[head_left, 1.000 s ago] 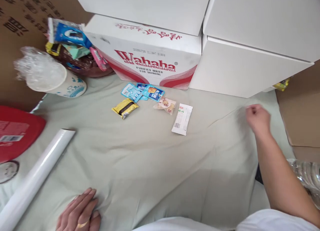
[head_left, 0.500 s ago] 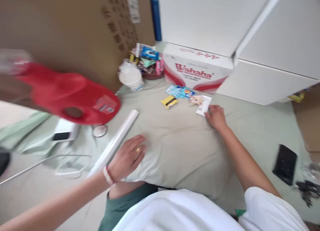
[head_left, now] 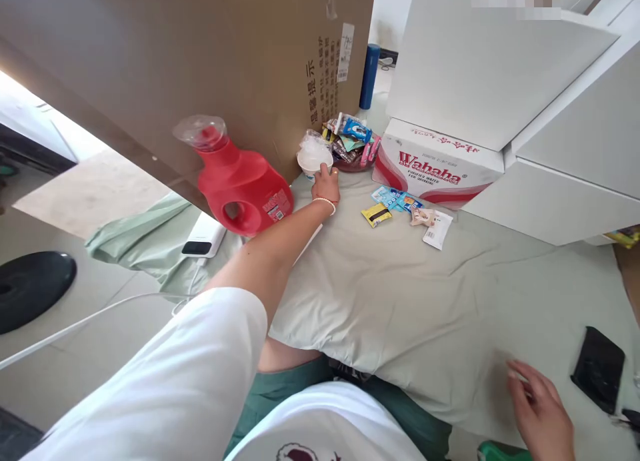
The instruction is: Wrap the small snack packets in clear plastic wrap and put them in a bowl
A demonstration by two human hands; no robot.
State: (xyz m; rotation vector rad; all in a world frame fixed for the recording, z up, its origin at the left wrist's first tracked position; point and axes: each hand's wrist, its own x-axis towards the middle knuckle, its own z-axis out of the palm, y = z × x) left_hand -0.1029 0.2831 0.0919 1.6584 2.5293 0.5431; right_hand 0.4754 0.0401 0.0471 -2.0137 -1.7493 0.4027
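Observation:
My left hand (head_left: 327, 184) reaches far forward, its fingers closed at the near rim of a white paper cup (head_left: 313, 160) with crumpled clear plastic in it. Right beside the cup stands a dark red bowl (head_left: 356, 166) heaped with small wrapped snacks (head_left: 356, 131). Low on the right, my right hand (head_left: 543, 404) hovers over the cloth with fingers loosely bent and apart, holding nothing. In front of the carton lie a yellow packet (head_left: 377, 214), blue packets (head_left: 397, 199), a beige packet (head_left: 423, 216) and a white packet (head_left: 438, 230).
A red jug (head_left: 245, 188) stands left of my forearm, against a tall cardboard box (head_left: 250, 68). Behind the packets is a Wahaha carton (head_left: 437, 164) by white cabinets (head_left: 495, 68). A white power bank (head_left: 205, 236) lies left, a black phone (head_left: 599, 370) right.
My left hand has moved forward from near the white roll to the cup. My right hand has left the white packet and come back toward the lower right. The view has shifted.

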